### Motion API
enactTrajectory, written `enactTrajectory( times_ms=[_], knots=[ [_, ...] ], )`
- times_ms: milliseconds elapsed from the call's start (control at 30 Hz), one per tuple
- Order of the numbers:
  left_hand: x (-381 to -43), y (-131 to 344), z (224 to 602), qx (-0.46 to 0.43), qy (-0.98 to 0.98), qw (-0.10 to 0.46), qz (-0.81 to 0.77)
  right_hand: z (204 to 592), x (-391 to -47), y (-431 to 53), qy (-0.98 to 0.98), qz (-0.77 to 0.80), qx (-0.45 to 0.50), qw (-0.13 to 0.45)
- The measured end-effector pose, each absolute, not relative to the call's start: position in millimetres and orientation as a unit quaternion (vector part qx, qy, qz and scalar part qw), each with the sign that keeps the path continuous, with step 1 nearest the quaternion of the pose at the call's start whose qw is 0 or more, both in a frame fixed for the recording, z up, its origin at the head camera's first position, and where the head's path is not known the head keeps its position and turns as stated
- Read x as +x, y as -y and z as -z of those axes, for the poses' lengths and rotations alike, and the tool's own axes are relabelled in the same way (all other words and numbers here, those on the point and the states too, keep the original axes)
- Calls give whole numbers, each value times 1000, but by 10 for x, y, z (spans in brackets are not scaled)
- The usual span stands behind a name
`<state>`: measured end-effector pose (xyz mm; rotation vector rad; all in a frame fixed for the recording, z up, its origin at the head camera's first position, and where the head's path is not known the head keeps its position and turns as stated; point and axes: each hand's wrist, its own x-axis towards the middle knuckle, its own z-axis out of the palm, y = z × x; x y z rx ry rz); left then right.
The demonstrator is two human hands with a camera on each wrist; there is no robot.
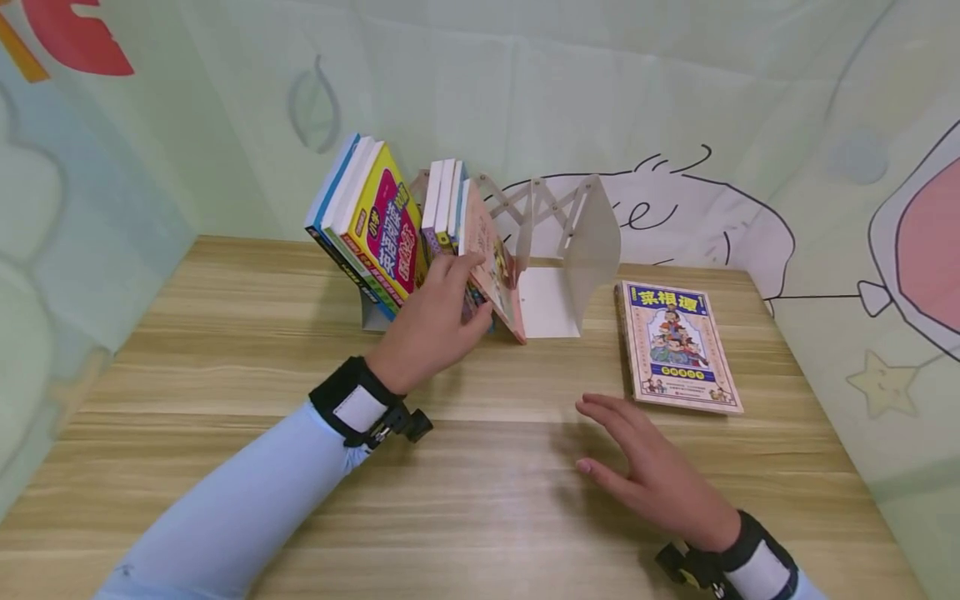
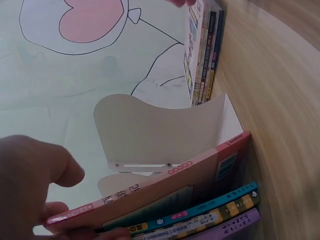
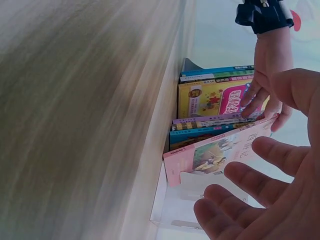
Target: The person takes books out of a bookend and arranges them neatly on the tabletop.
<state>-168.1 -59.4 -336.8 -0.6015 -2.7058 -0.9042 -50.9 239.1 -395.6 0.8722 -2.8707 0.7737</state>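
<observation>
My left hand [image 1: 435, 325] pinches the edge of a thin pink book [image 1: 487, 242], which leans in a white metal expanding bookend [image 1: 592, 242]. In the left wrist view the pink book [image 2: 150, 192] tilts away from the thinner teal, yellow and purple spines beside it. Thick books with a yellow cover [image 1: 386, 225] lean at the bookend's left end. My right hand [image 1: 660, 479] hovers above the table with its fingers spread and holds nothing. In the right wrist view its fingers [image 3: 255, 180] are apart from the pink book.
A stack of books [image 1: 675, 346] with a purple and cream cover lies flat on the right of the wooden table [image 1: 495, 500]. Behind the bookend hangs a pale printed backdrop [image 1: 450, 83], which also lines both sides.
</observation>
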Motion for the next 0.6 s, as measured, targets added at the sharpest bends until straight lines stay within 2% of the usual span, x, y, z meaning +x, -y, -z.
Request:
enactTrajectory(
  times_ms=[200,600],
  knots=[
    [-1665,619,3379,-187,921,128,317,3967,-503,-2387,927,-251,277,17],
    [-1516,758,3533,-160,882,239,374,3990,-489,-2393,925,-256,279,17]
  ],
)
